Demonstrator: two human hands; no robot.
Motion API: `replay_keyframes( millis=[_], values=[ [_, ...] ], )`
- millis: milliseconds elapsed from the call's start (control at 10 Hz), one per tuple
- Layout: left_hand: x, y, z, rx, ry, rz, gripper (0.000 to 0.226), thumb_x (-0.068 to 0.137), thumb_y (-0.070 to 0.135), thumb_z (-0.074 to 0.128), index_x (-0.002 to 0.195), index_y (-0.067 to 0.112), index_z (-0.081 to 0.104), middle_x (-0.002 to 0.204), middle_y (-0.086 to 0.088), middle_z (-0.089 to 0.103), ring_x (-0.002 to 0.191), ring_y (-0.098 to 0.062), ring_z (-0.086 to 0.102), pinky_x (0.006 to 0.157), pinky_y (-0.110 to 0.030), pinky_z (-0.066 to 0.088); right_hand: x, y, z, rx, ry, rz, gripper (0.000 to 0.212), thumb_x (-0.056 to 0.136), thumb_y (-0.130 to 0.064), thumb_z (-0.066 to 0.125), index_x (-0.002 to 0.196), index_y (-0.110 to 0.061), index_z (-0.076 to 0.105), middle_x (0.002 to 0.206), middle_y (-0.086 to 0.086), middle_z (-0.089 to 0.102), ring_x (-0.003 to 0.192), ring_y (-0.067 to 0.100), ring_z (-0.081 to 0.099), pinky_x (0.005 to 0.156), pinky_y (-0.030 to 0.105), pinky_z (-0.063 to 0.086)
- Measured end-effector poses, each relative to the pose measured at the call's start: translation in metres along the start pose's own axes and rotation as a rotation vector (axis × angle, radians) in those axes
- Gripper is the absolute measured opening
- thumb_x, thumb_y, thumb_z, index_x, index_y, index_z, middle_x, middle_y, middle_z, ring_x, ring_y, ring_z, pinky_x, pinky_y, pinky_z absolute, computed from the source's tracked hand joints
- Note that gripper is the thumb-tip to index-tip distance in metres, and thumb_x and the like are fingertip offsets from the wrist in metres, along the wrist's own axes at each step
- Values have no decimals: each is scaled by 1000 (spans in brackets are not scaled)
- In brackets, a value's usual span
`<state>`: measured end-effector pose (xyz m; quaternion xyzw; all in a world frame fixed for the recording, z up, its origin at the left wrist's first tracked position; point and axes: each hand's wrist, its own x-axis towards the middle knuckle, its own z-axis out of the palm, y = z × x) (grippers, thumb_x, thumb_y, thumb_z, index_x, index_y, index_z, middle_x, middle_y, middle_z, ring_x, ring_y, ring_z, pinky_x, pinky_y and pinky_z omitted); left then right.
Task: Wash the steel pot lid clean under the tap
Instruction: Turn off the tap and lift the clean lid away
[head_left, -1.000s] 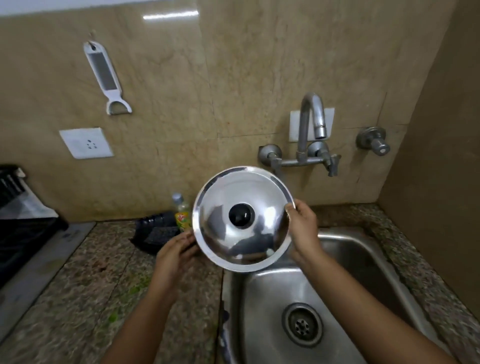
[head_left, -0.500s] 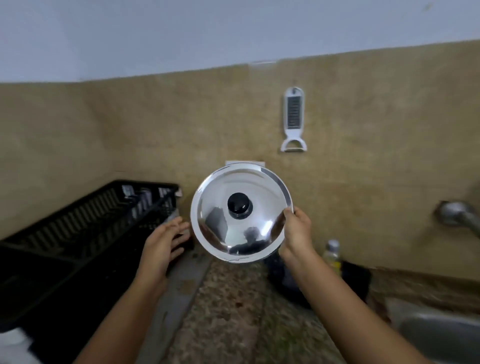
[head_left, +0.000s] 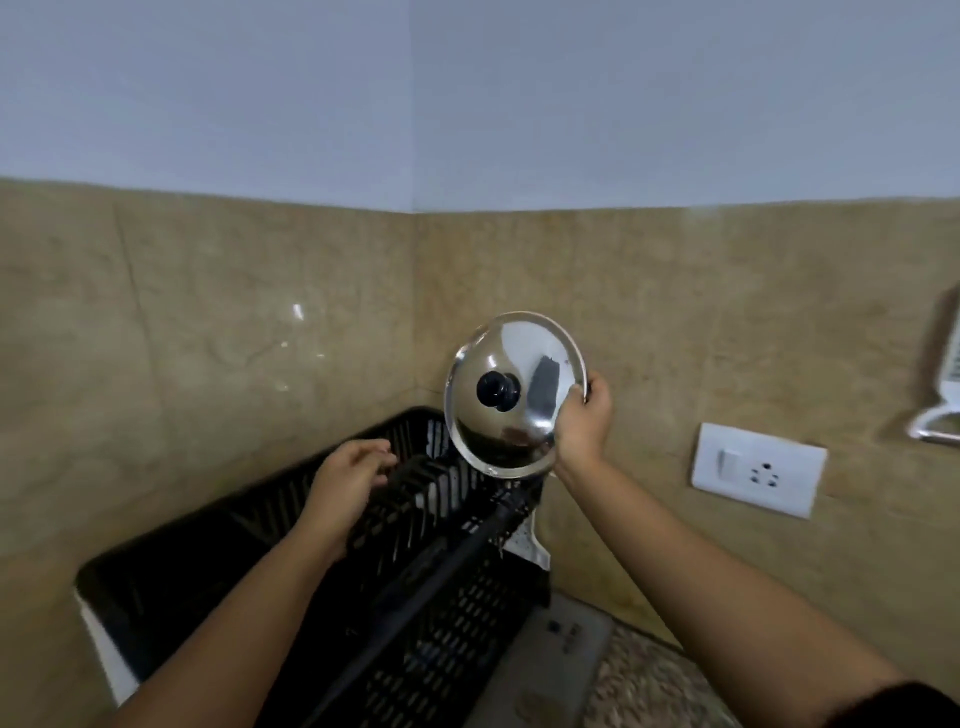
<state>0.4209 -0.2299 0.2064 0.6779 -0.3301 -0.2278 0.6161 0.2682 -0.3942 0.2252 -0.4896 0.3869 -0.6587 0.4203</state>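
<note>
Two hands are in view. The right hand (head_left: 584, 421) grips one steel pot lid (head_left: 524, 415) by its right rim, the fingers curled over the edge and the palm behind it. The lid is held up in the air, tilted, with its domed top facing the camera. It carries one black knob (head_left: 497, 391) at its centre. Its lower edge hangs above the far corner of one black slotted dish rack (head_left: 457, 613). The left hand (head_left: 350, 470) holds nothing. Its fingers are loosely bent over the rack's far rim, and blur prevents telling whether they touch it. The rack stands in the corner where two beige stone-clad walls meet, and one white tray (head_left: 530, 545) shows beneath it at its right and left ends. No dishes can be made out inside the rack. To the right of the right forearm, one white wall plate (head_left: 758, 470) is fixed to the wall; it bears one switch (head_left: 729, 464) and one socket (head_left: 768, 474). At the far right edge one white hanging utensil (head_left: 943, 395) is partly cut off by the frame. A speckled stone tabletop (head_left: 649, 691) shows at the bottom, just right of the rack. One dark sleeve (head_left: 914, 706) covers the right upper arm at the lower right corner.
</note>
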Motion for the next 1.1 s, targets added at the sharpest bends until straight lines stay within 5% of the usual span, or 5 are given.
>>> replay_keyframes(
  millis=[200,400,700,900,1100],
  values=[
    [18,-24,-6,0,-79,-132,23,99,22,43,114,18,60,107,2,67,95,-15,61,72,-27,43,18,33,50,-35,-69,-83,28,98,-4,38,119,-5,58,105,2,60,95,13,55,82,23,41],
    [21,-24,-3,11,-91,-85,23,97,25,44,114,23,60,109,4,68,99,-13,61,75,-28,44,33,71,63,-91,-165,-32,28,97,-6,40,117,-4,60,102,8,63,91,20,58,81,31,46],
    [18,-24,2,32,-159,-44,15,95,22,48,101,25,62,117,4,65,101,-15,63,74,-25,44,46,89,57,-100,-235,69,22,97,-3,36,106,-7,55,71,4,54,56,15,47,42,17,42],
    [19,-27,4,33,-161,-44,16,96,22,47,100,27,62,116,4,66,95,-12,62,71,-24,43,48,89,54,-117,-296,112,16,97,-9,41,89,-11,54,68,4,51,56,17,48,56,33,44],
    [18,-13,-1,21,-96,-50,19,96,20,47,108,22,61,114,0,66,100,-16,60,69,-23,42,53,67,32,-145,-419,152,23,97,-22,50,81,-12,62,73,4,60,70,22,57,68,35,47]
  ],
)
